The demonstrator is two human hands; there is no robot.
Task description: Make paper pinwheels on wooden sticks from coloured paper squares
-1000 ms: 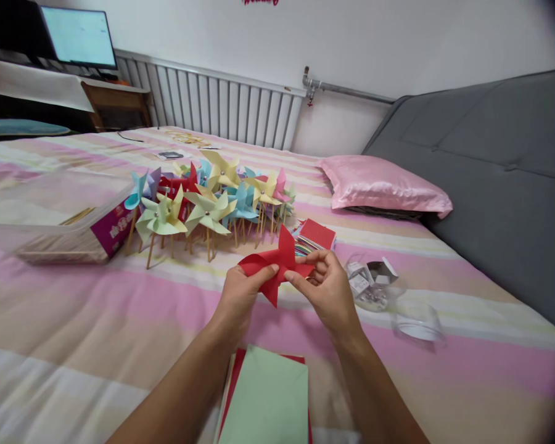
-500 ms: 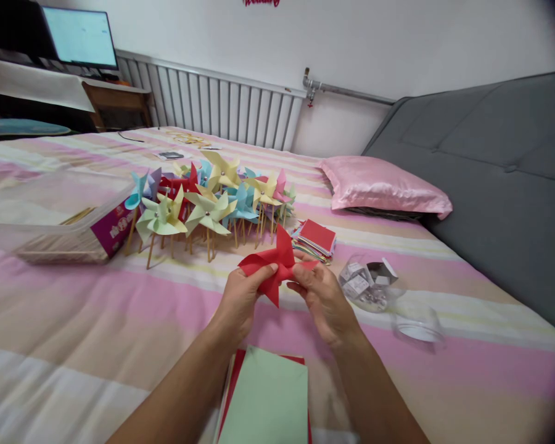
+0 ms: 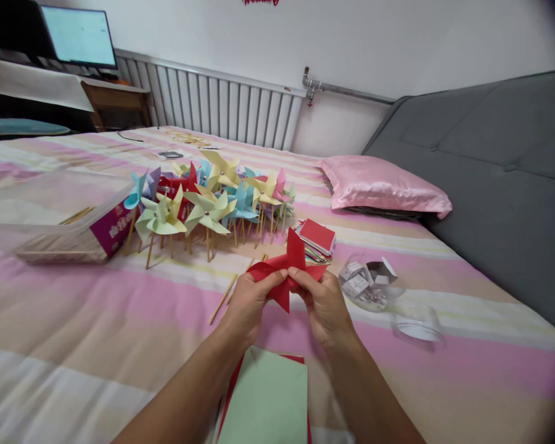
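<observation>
A red paper pinwheel (image 3: 296, 251) without a visible stick is held up over the bed between both hands. My left hand (image 3: 253, 299) pinches it near the centre with the thumb on top. My right hand (image 3: 322, 302) grips it from the other side, its thumb almost meeting the left one at the middle. Whatever lies behind the paper is hidden by the fingers. Thin wooden sticks (image 3: 222, 300) lie on the sheet just left of my left hand. Below my wrists rests a stack topped by a pale green sheet (image 3: 271, 394), with red edges showing.
Several finished pinwheels (image 3: 208, 213) on sticks stand in a cluster ahead. A clear plastic box (image 3: 115, 228) of sticks is at left. Right of centre are stacked paper squares (image 3: 318, 236), a clear tub (image 3: 367, 287) with small boxes, a clear lid (image 3: 417, 324) and a pink pillow (image 3: 383, 185).
Both hands have moved slightly right with the red pinwheel, and the thumbs have come together at its centre. Sticks on the sheet left of the hands now show.
</observation>
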